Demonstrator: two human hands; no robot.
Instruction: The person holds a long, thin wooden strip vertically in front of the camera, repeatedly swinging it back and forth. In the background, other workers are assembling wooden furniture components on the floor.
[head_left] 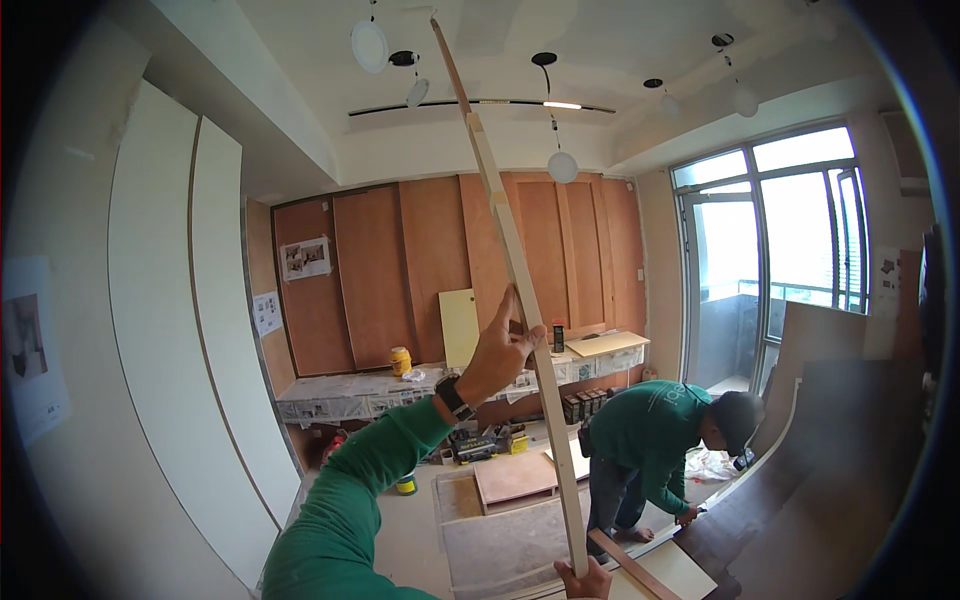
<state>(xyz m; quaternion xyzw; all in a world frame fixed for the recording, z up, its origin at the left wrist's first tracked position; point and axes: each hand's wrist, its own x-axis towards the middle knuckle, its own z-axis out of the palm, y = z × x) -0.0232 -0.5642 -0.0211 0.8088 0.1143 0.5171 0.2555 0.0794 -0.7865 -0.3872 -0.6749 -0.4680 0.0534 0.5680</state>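
Note:
A long, pale wooden batten [540, 350] stands upright and slightly tilted in front of me, its top end reaching toward the ceiling. My left hand [500, 352], in a green sleeve with a dark watch at the wrist, grips it around mid-length. At the lower edge, my right hand [582, 580] is closed around its bottom end. The upper stretch of the batten looks darker and made of stepped pieces.
A co-worker [650, 440] in green bends over a dark panel [840, 470] at the right. Behind stands a paper-covered counter [350, 400] with a yellow jar [400, 360]. Boards [510, 478] and tools [475, 443] lie on the floor. Ceiling lamps [562, 167] dangle on wires.

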